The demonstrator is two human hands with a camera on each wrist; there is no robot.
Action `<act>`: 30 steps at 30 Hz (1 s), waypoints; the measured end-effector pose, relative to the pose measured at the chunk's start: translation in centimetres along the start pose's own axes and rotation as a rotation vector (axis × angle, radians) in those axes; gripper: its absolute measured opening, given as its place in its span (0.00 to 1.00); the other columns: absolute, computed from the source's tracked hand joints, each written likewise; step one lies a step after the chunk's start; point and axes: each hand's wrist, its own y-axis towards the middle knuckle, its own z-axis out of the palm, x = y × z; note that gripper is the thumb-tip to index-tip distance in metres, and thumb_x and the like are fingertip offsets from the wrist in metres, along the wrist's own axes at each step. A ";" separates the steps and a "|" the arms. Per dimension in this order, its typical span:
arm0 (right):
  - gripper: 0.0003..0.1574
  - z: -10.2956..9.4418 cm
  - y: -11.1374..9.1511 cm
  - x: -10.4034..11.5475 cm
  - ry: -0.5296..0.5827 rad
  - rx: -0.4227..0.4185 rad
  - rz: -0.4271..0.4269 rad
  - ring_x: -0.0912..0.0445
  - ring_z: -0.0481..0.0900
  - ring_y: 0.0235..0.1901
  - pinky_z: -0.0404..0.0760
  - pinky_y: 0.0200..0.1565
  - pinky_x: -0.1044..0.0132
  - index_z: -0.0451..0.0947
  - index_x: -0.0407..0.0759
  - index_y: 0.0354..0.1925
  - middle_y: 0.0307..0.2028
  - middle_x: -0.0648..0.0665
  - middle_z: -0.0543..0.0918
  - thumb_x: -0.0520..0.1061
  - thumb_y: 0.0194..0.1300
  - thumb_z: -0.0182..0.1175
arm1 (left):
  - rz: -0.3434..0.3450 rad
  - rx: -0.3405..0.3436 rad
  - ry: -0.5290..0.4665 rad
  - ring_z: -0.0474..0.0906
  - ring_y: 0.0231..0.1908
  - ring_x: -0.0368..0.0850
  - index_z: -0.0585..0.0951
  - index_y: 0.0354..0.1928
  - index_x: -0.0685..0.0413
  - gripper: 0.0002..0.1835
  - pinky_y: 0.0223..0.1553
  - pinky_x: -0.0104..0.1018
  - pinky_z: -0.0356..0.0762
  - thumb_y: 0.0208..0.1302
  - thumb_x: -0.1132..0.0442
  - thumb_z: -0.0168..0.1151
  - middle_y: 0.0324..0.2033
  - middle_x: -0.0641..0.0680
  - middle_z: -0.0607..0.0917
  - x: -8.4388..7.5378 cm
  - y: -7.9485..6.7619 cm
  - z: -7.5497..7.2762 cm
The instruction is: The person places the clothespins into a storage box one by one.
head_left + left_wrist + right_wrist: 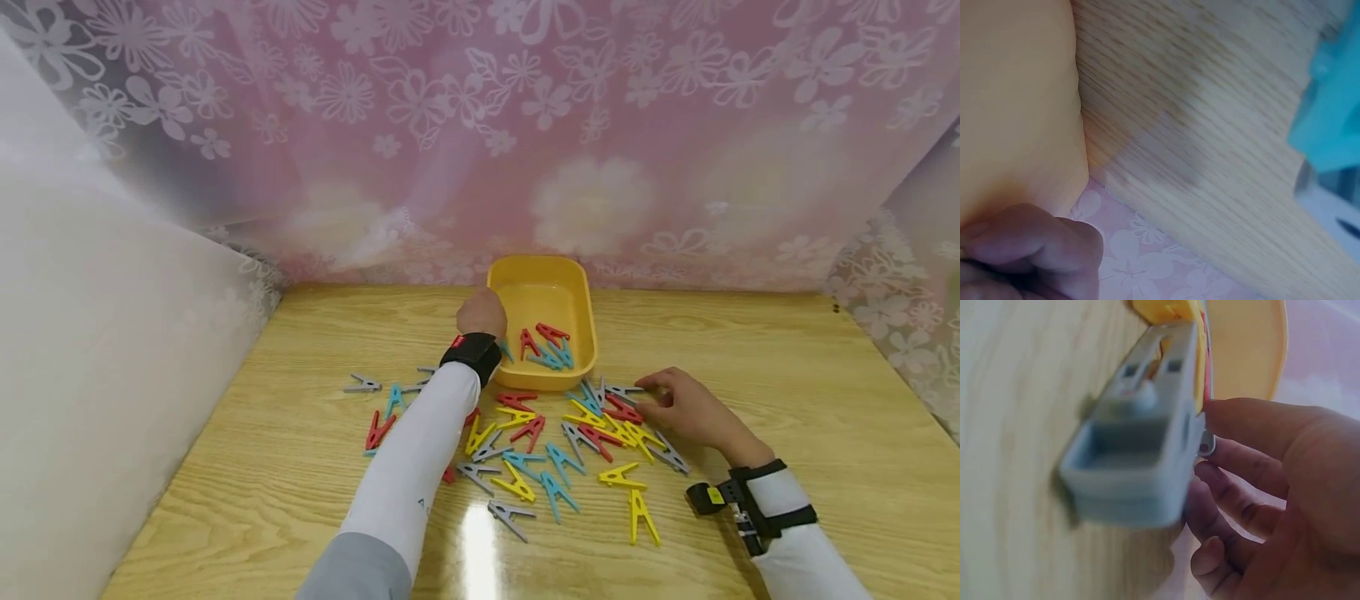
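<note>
My left hand (482, 314) grips the left rim of a yellow plastic tub (592, 329). In the left wrist view its curled fingers (1035, 244) lie against the tub's side. Several red and blue clothespins (552, 333) lie inside, at the near end. Just right of the tub, my right hand (686, 407) pinches the end of a grey clothespin (621, 390) between thumb and fingers, at the edge of a loose heap. In the right wrist view another grey clothespin (1129, 437) stands large before the camera, and the pinched one is mostly hidden behind it.
Many red, yellow, blue and grey clothespins lie spread on the wooden table (240, 500) before the tub. Two yellow clothespins (642, 517) lie nearest the front right. A flowered pink curtain (420, 192) hangs behind the table, with a white wall at the left.
</note>
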 end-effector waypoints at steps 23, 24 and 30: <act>0.40 -1.8 4.4 4.9 0.121 -0.270 0.100 0.43 0.77 0.38 0.75 0.28 0.60 0.72 0.33 0.60 0.50 0.32 0.77 0.64 0.67 0.53 | -0.012 0.013 0.045 0.82 0.29 0.46 0.82 0.48 0.56 0.14 0.24 0.36 0.76 0.72 0.57 0.50 0.32 0.54 0.85 0.2 0.3 0.1; 0.40 -1.6 4.8 5.2 0.128 -0.274 0.089 0.44 0.77 0.38 0.75 0.28 0.60 0.72 0.33 0.60 0.50 0.33 0.77 0.64 0.67 0.54 | -0.014 0.005 0.049 0.82 0.29 0.46 0.81 0.48 0.56 0.14 0.23 0.35 0.76 0.73 0.57 0.49 0.32 0.54 0.85 0.2 0.3 0.1; 0.38 -0.7 7.0 6.6 0.166 -0.274 0.056 0.47 0.75 0.32 0.73 0.25 0.61 0.75 0.35 0.58 0.47 0.35 0.79 0.63 0.66 0.56 | -0.008 -0.014 0.075 0.82 0.28 0.45 0.81 0.49 0.55 0.14 0.21 0.34 0.75 0.73 0.57 0.49 0.30 0.53 0.85 0.1 0.5 0.5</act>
